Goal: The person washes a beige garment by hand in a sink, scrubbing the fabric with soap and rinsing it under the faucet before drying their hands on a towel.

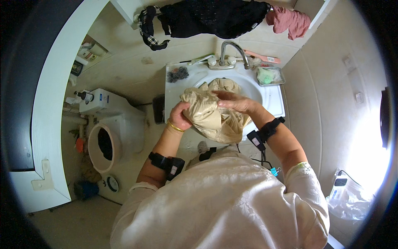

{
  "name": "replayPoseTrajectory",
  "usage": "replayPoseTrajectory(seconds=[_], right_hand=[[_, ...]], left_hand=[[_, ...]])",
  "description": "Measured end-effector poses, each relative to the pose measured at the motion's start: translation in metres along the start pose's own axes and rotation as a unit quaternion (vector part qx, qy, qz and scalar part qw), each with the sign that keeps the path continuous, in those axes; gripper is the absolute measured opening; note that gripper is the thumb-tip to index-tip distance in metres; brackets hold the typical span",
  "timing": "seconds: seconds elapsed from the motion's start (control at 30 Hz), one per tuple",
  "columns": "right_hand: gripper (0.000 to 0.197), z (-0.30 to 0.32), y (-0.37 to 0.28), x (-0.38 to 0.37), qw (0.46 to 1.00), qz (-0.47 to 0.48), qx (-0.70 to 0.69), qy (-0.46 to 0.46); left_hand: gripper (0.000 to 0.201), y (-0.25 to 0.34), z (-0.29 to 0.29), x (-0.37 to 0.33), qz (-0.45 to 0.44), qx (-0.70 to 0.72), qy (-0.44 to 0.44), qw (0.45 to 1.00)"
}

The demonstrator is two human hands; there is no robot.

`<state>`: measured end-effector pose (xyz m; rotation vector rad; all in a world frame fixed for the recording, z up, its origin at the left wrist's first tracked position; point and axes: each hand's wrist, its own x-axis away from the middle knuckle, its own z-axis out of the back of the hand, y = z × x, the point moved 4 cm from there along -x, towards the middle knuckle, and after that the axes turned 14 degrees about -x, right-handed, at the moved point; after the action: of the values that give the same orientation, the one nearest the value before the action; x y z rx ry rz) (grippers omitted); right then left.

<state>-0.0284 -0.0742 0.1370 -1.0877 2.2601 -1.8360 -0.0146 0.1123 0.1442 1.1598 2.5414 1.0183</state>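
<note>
"Grip?"
"With left hand (180, 118), firm on bunched beige cloth (204, 115); with right hand (239, 103), against its top, pinching or not, can't tell."
"Step?"
"Apparently turning cloth; next, probably calls for firm two-handed hold."
"Where?"
"Over white sink (273, 97)."

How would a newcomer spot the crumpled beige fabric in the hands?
Find the white rectangular sink with the curved silver faucet. Over its basin, the left hand holds the crumpled beige fabric and the right hand touches it. Unlike the black cloth and pink cloth hanging above, it's bunched between hands.
</note>
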Motion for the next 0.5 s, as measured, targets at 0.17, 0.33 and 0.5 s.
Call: replayPoseTrajectory(seconds=[0.17, 0.33, 0.5], right_hand=[[0.040, 0.022, 0.009, -0.001, 0.989, 0.105, -0.075, 0.076], [0.013, 0.024, -0.036, 0.026, 0.938, 0.217, -0.237, 0.129], [0.014, 0.031, -0.054, 0.055, 0.954, 0.211, -0.203, 0.057]], left_hand=[[0.032, -0.007, -0.020, -0.007, 0.038, -0.137, 0.003, 0.990], [0.027, -0.040, -0.014, -0.009, 0.071, -0.513, -0.120, 0.847], [0.025, -0.012, -0.019, -0.014, 0.161, -0.693, -0.119, 0.693]])
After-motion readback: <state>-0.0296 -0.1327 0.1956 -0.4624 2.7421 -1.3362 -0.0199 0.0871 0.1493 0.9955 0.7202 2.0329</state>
